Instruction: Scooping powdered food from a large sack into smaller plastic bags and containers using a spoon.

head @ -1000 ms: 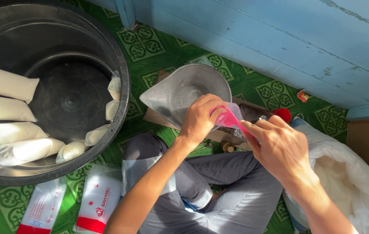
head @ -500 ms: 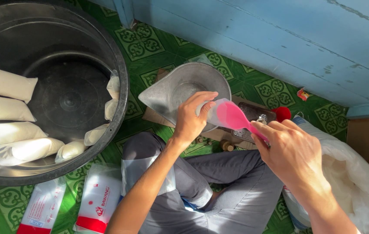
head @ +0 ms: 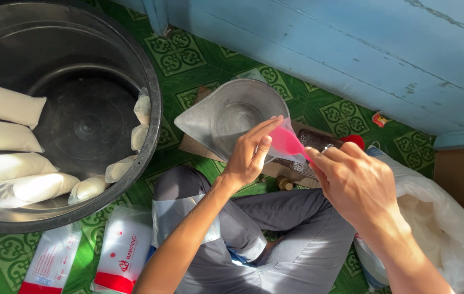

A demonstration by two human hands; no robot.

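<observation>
Closest beneath the camera, under both forearms, I see crossed legs in grey trousers (head: pixel 297 256), with a few flat clear bags (head: pixel 177 215) on the knee below the left hand. Just left of that knee, two red-and-white packets (head: pixel 123 256) lie on the green patterned mat (head: pixel 188 60). The right hand (head: pixel 357 185) is closed around the handle of a pink scoop (head: pixel 286 142). The scoop's bowl points toward the left hand (head: pixel 251 155). That hand's fingers are stretched out and its thumb is pressed in, pinching the edge of a small clear bag (head: pixel 293 159). The scoop's bowl sits at the mouth of this bag, right between the hands; I cannot tell how much is in it. I judge the step in hand to be loading the small bag from the scoop. Any tipping calls for the left hand to keep the mouth wide and steady while the right hand rolls at the wrist. Below and right of the right hand slumps a big white sack (head: pixel 444 234), open at the top. Just beyond the left hand stands a grey metal jug (head: pixel 232 117) with a spout, which looks empty. A red cap (head: pixel 354 140) lies just beyond the right hand. Well to the left of the hands is a large metal basin (head: pixel 153 98) holding filled white bags (head: pixel 3 103) along its side. Farthest off runs a blue plank wall (head: pixel 324 49).
</observation>
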